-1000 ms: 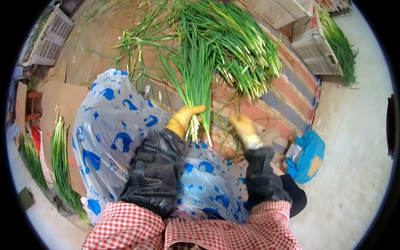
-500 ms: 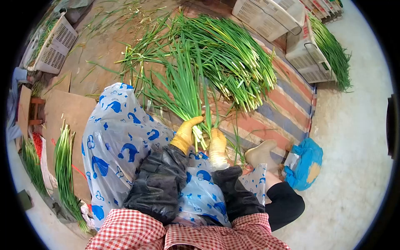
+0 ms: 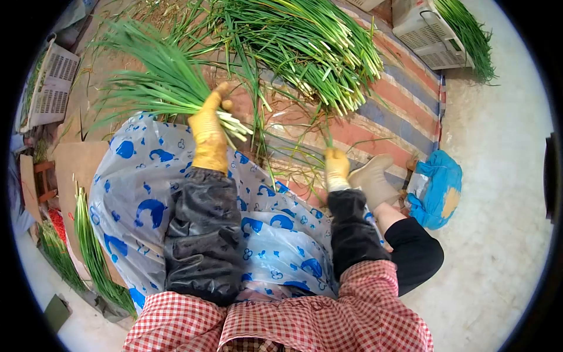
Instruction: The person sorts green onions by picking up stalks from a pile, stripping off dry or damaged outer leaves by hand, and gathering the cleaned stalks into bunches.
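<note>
My left hand (image 3: 210, 126), in a yellow glove, is wrapped round a bunch of green stalks (image 3: 167, 88). Their pale ends stick out to the right of the fingers and the leaves fan out to the upper left. Lower right of it, my right hand (image 3: 336, 167), also gloved in yellow, has its fingers closed over the striped sheet (image 3: 402, 126). Thin green leaves show at its fingertips; whether it grips them is too blurred to tell. A large pile of green stalks (image 3: 305, 47) lies beyond both hands, its pale ends facing right.
White crates stand at the upper right (image 3: 425, 38) and left (image 3: 54, 88). A blue bag (image 3: 435, 189) lies beside a beige boot (image 3: 375, 179). On brown cardboard at the left is another bundle (image 3: 94, 252). A plastic cover with blue prints (image 3: 158, 193) drapes my lap.
My left hand has swung up and left with the bunch, which now points to the upper left. My right hand has moved away from it, to the right. The view has shifted.
</note>
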A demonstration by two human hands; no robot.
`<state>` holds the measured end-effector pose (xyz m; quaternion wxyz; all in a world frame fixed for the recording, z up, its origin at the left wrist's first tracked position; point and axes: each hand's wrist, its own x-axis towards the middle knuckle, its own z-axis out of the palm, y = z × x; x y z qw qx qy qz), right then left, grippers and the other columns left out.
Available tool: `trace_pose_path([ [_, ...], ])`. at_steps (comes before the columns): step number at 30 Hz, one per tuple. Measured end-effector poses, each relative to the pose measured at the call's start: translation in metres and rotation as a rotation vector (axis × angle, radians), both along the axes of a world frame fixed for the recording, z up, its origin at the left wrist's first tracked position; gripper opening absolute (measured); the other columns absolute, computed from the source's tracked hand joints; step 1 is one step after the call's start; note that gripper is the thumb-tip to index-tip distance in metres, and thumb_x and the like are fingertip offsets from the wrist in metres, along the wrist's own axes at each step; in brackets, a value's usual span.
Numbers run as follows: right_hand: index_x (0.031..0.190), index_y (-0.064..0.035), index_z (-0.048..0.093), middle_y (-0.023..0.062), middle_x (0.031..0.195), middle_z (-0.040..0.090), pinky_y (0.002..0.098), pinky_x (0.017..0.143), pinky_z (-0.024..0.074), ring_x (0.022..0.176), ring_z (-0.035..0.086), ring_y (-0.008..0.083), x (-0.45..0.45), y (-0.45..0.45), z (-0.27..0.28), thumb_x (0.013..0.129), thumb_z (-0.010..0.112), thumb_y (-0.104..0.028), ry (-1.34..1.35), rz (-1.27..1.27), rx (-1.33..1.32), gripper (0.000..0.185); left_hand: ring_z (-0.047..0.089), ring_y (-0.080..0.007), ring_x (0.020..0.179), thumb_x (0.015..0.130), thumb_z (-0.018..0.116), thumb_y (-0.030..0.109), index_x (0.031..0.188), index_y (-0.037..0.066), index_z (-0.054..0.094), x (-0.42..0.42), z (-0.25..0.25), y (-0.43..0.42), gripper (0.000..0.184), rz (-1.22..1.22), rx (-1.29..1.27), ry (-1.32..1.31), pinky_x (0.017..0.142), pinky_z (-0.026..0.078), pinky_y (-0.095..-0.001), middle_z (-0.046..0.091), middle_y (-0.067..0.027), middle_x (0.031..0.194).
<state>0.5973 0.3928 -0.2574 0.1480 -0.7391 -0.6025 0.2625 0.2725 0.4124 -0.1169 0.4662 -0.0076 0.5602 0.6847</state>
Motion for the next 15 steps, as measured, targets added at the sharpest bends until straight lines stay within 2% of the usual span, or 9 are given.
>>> trace_pose_path([
  [2, 0.097, -0.0036, 0.061, 0.0180, 0.082, 0.064, 0.0423, 0.074, 0.0466, 0.081, 0.058, 0.0408, 0.045, 0.012, -0.027, 0.083, 0.050, -0.024, -0.148, 0.033, 0.174, 0.027, 0.056, -0.0085, 0.053, 0.074, 0.072, 0.011, 0.090, 0.002, 0.065, -0.009, -0.005, 0.000, 0.020, -0.013, 0.068, -0.008, 0.042, 0.046, -0.0207, 0.064, -0.0035, 0.078],
  [3, 0.097, -0.0036, 0.061, 0.0180, 0.082, 0.064, 0.0423, 0.074, 0.0466, 0.081, 0.058, 0.0408, 0.056, 0.010, -0.052, 0.083, 0.050, -0.024, -0.148, 0.025, 0.182, 0.027, 0.055, -0.0080, 0.054, 0.076, 0.069, 0.011, 0.102, -0.002, 0.063, -0.008, -0.005, -0.002, 0.029, -0.035, 0.181, -0.092, 0.046, 0.047, -0.0205, 0.065, -0.0038, 0.083],
  [5, 0.109, -0.0035, 0.056, 0.0204, 0.087, 0.063, 0.0435, 0.077, 0.0469, 0.083, 0.059, 0.0378, 0.074, 0.003, -0.090, 0.082, 0.050, -0.022, -0.308, -0.155, 0.020, 0.033, 0.055, -0.0087, 0.060, 0.081, 0.062, 0.009, 0.113, 0.000, 0.058, -0.002, 0.005, -0.004, 0.034, -0.093, 0.237, -0.225, 0.055, 0.050, -0.0217, 0.065, -0.0051, 0.090],
  [6, 0.106, -0.0030, 0.058, 0.0203, 0.089, 0.063, 0.0427, 0.079, 0.0462, 0.086, 0.059, 0.0370, 0.049, -0.010, -0.090, 0.081, 0.052, -0.023, -0.323, -0.188, -0.022, 0.032, 0.055, -0.0094, 0.062, 0.083, 0.060, 0.008, 0.115, 0.001, 0.057, 0.001, 0.011, -0.003, 0.033, -0.112, 0.258, -0.317, 0.058, 0.051, -0.0228, 0.065, -0.0054, 0.092],
  [7, 0.102, -0.0025, 0.059, 0.0201, 0.091, 0.063, 0.0419, 0.081, 0.0455, 0.090, 0.058, 0.0362, 0.003, -0.031, -0.087, 0.080, 0.054, -0.024, -0.283, -0.093, 0.016, 0.031, 0.055, -0.0094, 0.062, 0.083, 0.060, 0.008, 0.115, 0.001, 0.057, -0.002, 0.011, -0.001, 0.033, -0.106, 0.260, -0.313, 0.058, 0.051, -0.0228, 0.065, -0.0054, 0.092],
  [9, 0.095, -0.0014, 0.062, 0.0198, 0.094, 0.063, 0.0402, 0.085, 0.0441, 0.096, 0.057, 0.0345, -0.081, -0.069, -0.078, 0.077, 0.059, -0.025, -0.181, 0.262, -0.009, 0.030, 0.055, -0.0104, 0.065, 0.085, 0.058, 0.008, 0.115, 0.003, 0.057, -0.011, 0.007, -0.001, 0.031, -0.003, 0.491, -0.505, 0.064, 0.053, -0.0253, 0.065, -0.0047, 0.093],
  [11, 0.100, -0.0029, 0.062, 0.0203, 0.099, 0.062, 0.0390, 0.087, 0.0433, 0.099, 0.057, 0.0345, -0.143, -0.063, 0.028, 0.079, 0.054, -0.032, -0.129, 1.028, -0.759, 0.037, 0.056, -0.0109, 0.064, 0.084, 0.058, 0.006, 0.112, 0.004, 0.058, -0.022, 0.002, 0.003, 0.028, 0.043, 0.471, -0.474, 0.067, 0.054, -0.0279, 0.066, -0.0041, 0.092],
  [14, 0.098, -0.0054, 0.063, 0.0185, 0.094, 0.064, 0.0423, 0.079, 0.0476, 0.089, 0.061, 0.0351, -0.161, -0.035, 0.037, 0.082, 0.048, -0.032, -0.076, 1.151, -0.754, 0.035, 0.057, -0.0131, 0.064, 0.083, 0.059, 0.005, 0.106, 0.007, 0.057, -0.021, -0.012, 0.005, 0.024, 0.233, 0.236, -0.301, 0.063, 0.053, -0.0291, 0.066, -0.0068, 0.092],
  [15, 0.093, -0.0064, 0.063, 0.0176, 0.093, 0.064, 0.0425, 0.077, 0.0479, 0.089, 0.060, 0.0354, -0.163, -0.018, 0.024, 0.082, 0.047, -0.030, -0.121, 0.978, -0.508, 0.030, 0.057, -0.0151, 0.065, 0.082, 0.060, 0.005, 0.103, 0.008, 0.056, -0.020, -0.026, 0.003, 0.021, 0.275, 0.164, -0.213, 0.060, 0.051, -0.0298, 0.066, -0.0087, 0.095],
])
